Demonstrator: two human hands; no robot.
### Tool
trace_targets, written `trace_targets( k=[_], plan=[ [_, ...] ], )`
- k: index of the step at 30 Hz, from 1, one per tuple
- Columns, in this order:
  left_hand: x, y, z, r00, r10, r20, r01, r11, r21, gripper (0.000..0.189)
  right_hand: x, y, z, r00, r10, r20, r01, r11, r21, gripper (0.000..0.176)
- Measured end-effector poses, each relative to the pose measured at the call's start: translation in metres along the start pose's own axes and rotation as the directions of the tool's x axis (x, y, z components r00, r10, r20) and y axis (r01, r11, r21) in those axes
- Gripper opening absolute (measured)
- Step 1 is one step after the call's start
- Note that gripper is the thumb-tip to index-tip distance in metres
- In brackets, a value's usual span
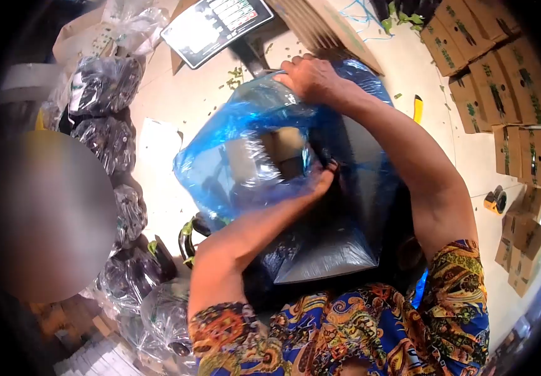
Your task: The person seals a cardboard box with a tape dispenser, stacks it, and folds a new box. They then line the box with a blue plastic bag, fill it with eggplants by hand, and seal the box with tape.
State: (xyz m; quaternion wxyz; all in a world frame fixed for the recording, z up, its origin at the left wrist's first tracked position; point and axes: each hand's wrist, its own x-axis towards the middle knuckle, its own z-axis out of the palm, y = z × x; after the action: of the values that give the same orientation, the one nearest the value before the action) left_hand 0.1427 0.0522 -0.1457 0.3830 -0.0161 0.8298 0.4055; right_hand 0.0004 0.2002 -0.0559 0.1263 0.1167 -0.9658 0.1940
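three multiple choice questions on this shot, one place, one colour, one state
1. Where is the weighing scale? A) at the top, beyond the bag B) on the person's lap C) inside the bag
2. What colour is the plastic bag being held? A) red B) blue C) white
3. What is the right hand doing? A) hanging free B) gripping the bag's rim C) lying flat on the scale

Answers: 1 A, it lies past the bag near the top edge; 2 B, the film is translucent blue; 3 B, its fingers curl over the rim.
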Motion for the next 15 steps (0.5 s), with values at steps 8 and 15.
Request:
trace_targets(
  k=[8,15],
  plan=[
    [-0.035,0.034,-0.023,0.946,0.136,0.295,-0.277,0.811,0.515,0.043,0.003,-0.008,-0.017,0.98,0.06,0.19,-0.054,0.998,-0.036,0.038],
    [-0.195,0.122,-0.163,0.362,0.643,0.675,-0.659,0.689,-0.303,0.038,0.017,-0.044,-0.077,0.906,0.176,0.386,-0.073,0.961,-0.268,0.028]
  ],
)
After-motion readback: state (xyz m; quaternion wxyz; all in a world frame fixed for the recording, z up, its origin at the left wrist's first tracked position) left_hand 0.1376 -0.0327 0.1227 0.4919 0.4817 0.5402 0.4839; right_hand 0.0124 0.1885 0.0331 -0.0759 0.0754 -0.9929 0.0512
